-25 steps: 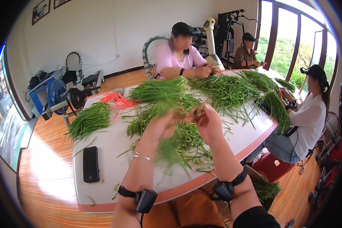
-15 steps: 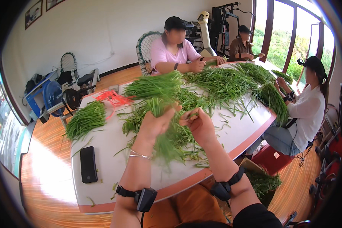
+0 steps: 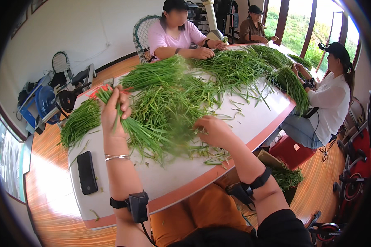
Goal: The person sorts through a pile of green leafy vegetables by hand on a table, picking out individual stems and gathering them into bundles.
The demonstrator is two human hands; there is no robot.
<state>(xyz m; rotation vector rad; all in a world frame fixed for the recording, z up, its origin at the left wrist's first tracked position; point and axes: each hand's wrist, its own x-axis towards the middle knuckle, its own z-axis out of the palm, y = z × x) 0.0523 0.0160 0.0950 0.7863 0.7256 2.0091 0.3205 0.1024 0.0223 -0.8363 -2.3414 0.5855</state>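
Both hands work mid-table: left hand [image 3: 113,113] fingers grip a chive bunch [image 3: 142,133], right hand [image 3: 212,131] fingers spread.

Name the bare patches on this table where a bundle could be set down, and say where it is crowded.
Bare: the near table edge between the black phone and right hand; the right edge past the loose greens. Crowded: the middle and far end.

Leaf ends of the bunch of green stalks [image 3: 142,133] are motion-blurred just left of the right hand [image 3: 212,131]; its fingers can't be seen, buried in the loose greens [image 3: 173,103]. Bench [image 3: 173,181] far end beyond that hand hidden under greens.
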